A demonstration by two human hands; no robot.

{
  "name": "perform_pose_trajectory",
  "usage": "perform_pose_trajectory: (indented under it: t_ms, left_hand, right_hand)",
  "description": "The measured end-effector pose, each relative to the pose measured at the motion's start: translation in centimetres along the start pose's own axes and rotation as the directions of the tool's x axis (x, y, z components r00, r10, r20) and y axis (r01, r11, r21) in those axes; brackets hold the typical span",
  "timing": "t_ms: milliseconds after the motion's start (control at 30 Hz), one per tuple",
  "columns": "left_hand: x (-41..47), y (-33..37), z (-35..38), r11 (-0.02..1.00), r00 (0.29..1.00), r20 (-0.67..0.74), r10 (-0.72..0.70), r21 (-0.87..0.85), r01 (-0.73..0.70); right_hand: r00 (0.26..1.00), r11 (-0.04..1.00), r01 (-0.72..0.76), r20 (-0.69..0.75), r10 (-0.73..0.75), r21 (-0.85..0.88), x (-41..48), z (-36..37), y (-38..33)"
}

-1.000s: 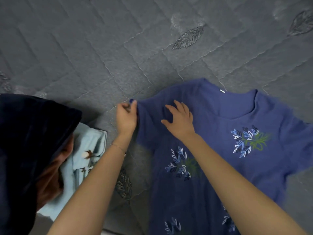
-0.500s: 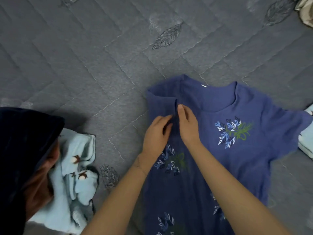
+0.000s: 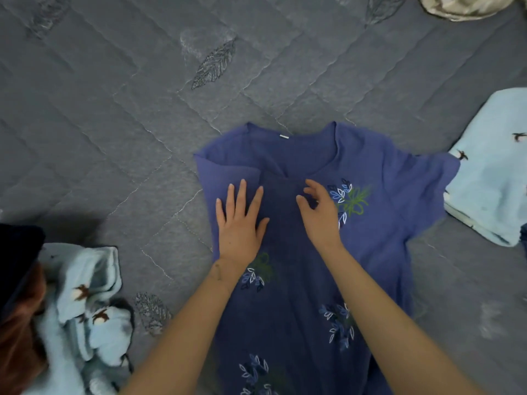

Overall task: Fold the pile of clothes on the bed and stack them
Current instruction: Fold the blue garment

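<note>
A blue shirt with leaf prints lies face up on the grey quilted bed, its collar pointing away from me. Its left sleeve is folded in over the chest. My left hand presses flat on that folded sleeve with straight fingers. My right hand hovers over the chest just right of the fold, fingers loosely bent and holding nothing. The right sleeve lies spread out toward the right.
A crumpled light-blue fleece garment with bird prints lies at lower left, partly behind dark fabric at the frame edge. A folded light-blue fleece piece sits at right. A beige cloth shows at top right.
The left sleeve has been folded in over the chest. My left hand let go of the sleeve edge and now lies flat on it. My right hand lifted off the cloth.
</note>
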State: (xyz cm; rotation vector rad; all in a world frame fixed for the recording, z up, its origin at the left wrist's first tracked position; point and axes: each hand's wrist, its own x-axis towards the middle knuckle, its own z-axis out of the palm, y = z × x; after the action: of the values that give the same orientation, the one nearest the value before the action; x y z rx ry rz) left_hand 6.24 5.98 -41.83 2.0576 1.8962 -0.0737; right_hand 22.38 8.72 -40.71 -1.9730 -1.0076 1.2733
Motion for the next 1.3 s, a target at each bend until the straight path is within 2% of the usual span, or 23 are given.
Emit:
perform_pose_trajectory:
  t_ms: [67,133,233,467,633,800,900,1000,1067,1167,1233,1300]
  left_hand:
    - [0.6,2.3,-0.1,0.997,0.997,-0.030,0.067,-0.024,-0.068]
    - [1.4,4.9,-0.1,0.992,0.993,-0.035,0.115,-0.047,-0.117]
    - [2.7,8.7,0.0,0.984,0.989,-0.041,0.144,-0.096,-0.147]
    - [5.0,15.9,0.7,0.975,0.978,-0.013,0.207,-0.083,-0.207]
    - [6.8,20.0,1.8,0.969,0.973,0.057,0.225,-0.121,-0.217]
    - [7.8,22.7,3.1,0.939,0.946,0.120,0.301,-0.211,-0.272]
    - [8.3,23.4,3.5,0.931,0.947,0.127,0.294,-0.262,-0.253]
    - [8.7,23.7,3.8,0.938,0.947,0.160,0.279,-0.259,-0.232]
    - [8.9,24.0,3.9,0.952,0.949,0.201,0.242,-0.239,-0.192]
    - [9.2,24.5,4.0,0.974,0.951,0.243,0.188,-0.174,-0.148]
    - [9.3,25.1,3.9,0.982,0.952,0.258,0.167,-0.125,-0.138]
    - [9.4,25.7,3.7,0.985,0.952,0.270,0.145,-0.127,-0.114]
  right_hand:
    - [0.999,0.998,0.045,-0.008,-0.045,-0.040,0.0,-2.1,0.3]
    - [0.992,0.976,0.118,-0.021,-0.123,-0.181,0.1,-4.3,0.6]
    - [0.973,0.891,0.191,-0.039,-0.227,-0.411,0.6,-8.2,1.5]
    - [0.978,0.820,0.089,-0.108,-0.180,-0.565,3.0,-17.3,4.0]
    - [0.986,0.855,-0.018,-0.149,-0.069,-0.518,5.3,-21.3,5.5]
    - [0.976,0.939,-0.028,-0.211,-0.048,-0.343,9.3,-23.9,5.7]
    - [0.980,0.906,-0.047,-0.197,-0.041,-0.421,11.5,-24.7,5.6]
    - [0.992,0.807,-0.057,-0.121,-0.018,-0.587,13.0,-25.3,5.5]
    - [0.996,0.813,-0.037,-0.083,-0.014,-0.582,13.3,-25.7,5.4]
    - [0.994,0.902,0.026,-0.086,-0.070,-0.432,12.8,-26.0,5.3]
    - [0.992,0.970,0.067,-0.091,-0.091,-0.235,12.1,-26.5,5.2]
    - [0.992,0.990,0.067,-0.095,-0.079,-0.123,11.3,-27.0,4.9]
